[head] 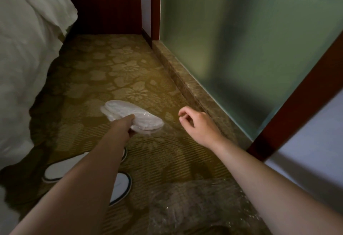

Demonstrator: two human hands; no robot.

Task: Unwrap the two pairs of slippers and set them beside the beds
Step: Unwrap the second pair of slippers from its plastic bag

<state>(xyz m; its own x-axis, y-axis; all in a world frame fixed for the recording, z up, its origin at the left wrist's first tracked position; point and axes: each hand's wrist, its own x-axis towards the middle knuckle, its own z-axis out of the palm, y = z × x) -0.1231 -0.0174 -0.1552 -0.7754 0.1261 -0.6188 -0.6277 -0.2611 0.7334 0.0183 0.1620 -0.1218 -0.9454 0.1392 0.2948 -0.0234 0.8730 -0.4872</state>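
A flat white pair of slippers (pixel 128 116) in clear plastic wrap hangs over the patterned carpet, and my left hand (pixel 128 125) grips its near edge. My right hand (pixel 198 123) hovers just right of the wrapped pair, fingers loosely curled and apart, holding nothing. Two unwrapped white slippers with dark trim lie on the carpet beside the bed: one (pixel 59 170) near the bed skirt, the other (pixel 120 186) partly hidden under my left forearm. A crumpled clear plastic wrapper (pixel 194 207) lies on the floor at the bottom.
The white-covered bed (pixel 24 58) fills the left side. A stone sill (pixel 185 82) under a frosted glass wall (pixel 250 40) borders the right. Dark wood panelling (pixel 104 3) closes the far end. The carpet strip (pixel 115 64) runs between bed and sill.
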